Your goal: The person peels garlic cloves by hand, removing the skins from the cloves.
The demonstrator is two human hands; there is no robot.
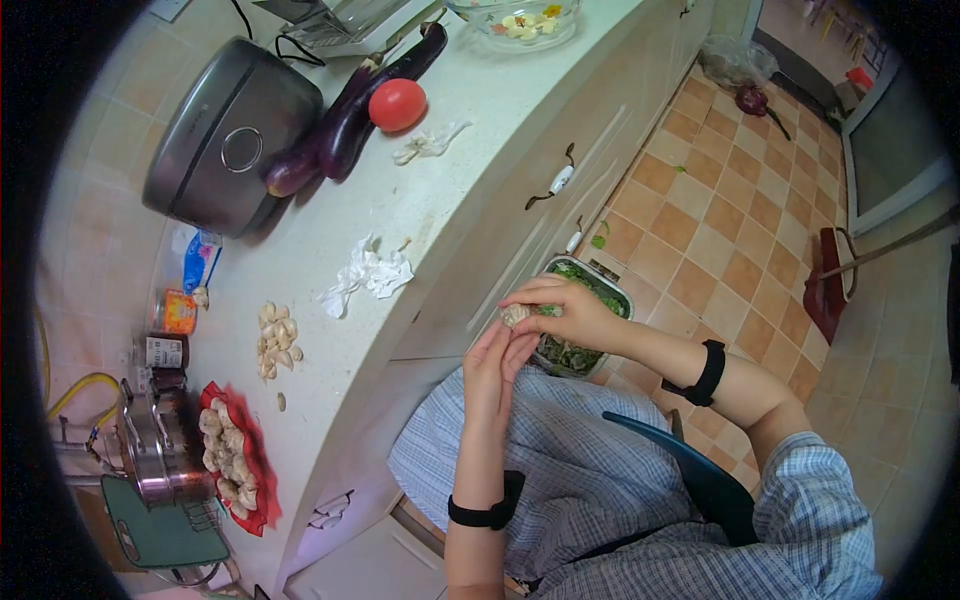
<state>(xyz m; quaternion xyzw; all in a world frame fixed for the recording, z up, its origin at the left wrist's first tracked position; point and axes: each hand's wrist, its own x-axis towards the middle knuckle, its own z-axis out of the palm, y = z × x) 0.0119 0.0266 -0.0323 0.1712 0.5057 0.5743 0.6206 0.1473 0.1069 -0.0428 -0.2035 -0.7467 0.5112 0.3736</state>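
A small head of garlic (515, 316) is pinched in the fingers of my right hand (570, 312). My left hand (490, 365) is closed against its near side, with the fingertips touching it. How much of the garlic is left in the grip is partly hidden by the fingers. Just below my hands stands a bin (618, 300) holding green leaf scraps. On the counter to the left lies a group of loose garlic cloves (277, 338), with one clove (281, 402) apart from them. Further along, several garlic heads (228, 455) rest on a red wrapper (262, 490).
The counter (440, 190) carries a rice cooker (235, 140), eggplants (345, 125), a tomato (397, 105), crumpled tissue (368, 275), a glass bowl (515, 25), jars (165, 350) and a steel pot (165, 450). A red dustpan (826, 290) and an onion (750, 100) are on the tiled floor (700, 220).
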